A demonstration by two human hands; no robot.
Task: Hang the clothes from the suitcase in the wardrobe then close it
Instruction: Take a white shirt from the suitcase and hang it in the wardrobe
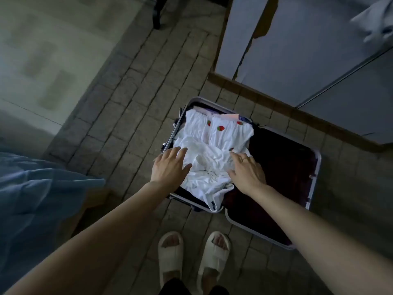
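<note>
Both hands down on white clothes in open suitcase on floor | left hand, right hand — fingers spread flat, nothing pinched | step: first pick-up | next — gather a garment, lift toward wardrobe

Your one view: head camera, looking steeply down from standing height.

You look almost straight down past your own forearms to your slippers at the bottom edge, with the open suitcase on the tiled floor near the centre. The wide lens bends the frame's edges, taking in the wardrobe at upper right.
</note>
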